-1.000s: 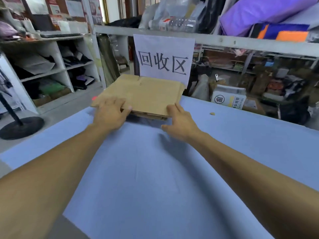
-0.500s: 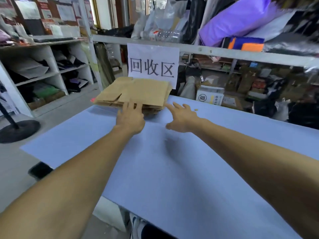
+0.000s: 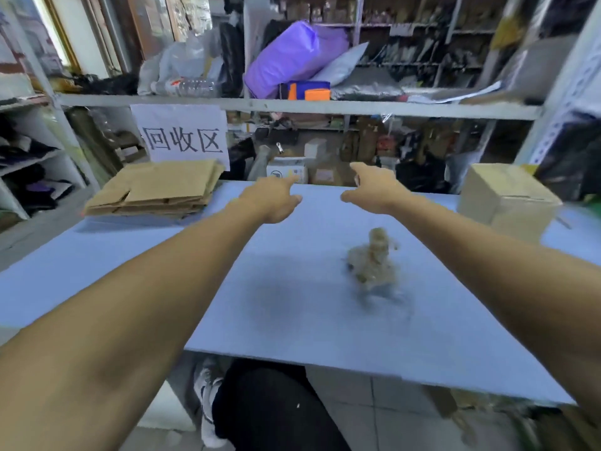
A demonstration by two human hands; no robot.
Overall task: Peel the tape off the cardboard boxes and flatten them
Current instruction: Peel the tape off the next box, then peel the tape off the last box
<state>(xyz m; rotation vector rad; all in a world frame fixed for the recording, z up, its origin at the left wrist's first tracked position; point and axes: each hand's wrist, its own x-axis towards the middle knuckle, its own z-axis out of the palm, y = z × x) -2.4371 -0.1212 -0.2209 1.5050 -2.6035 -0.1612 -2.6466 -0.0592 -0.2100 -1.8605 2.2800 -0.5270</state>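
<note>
While your arms reach out over the blue table (image 3: 130,271), one stack of flattened boxes (image 3: 156,192) lies at the left of the frame, flat, long axis running left to right under one paper sign (image 3: 183,135). Your left hand (image 3: 271,201) and right hand (image 3: 374,190) hover mid-frame, fingers loosely extended, holding nothing. One blurred wad of peeled tape (image 3: 372,260) sits below your right hand. One unflattened box (image 3: 507,198) stands at the right edge.
</note>
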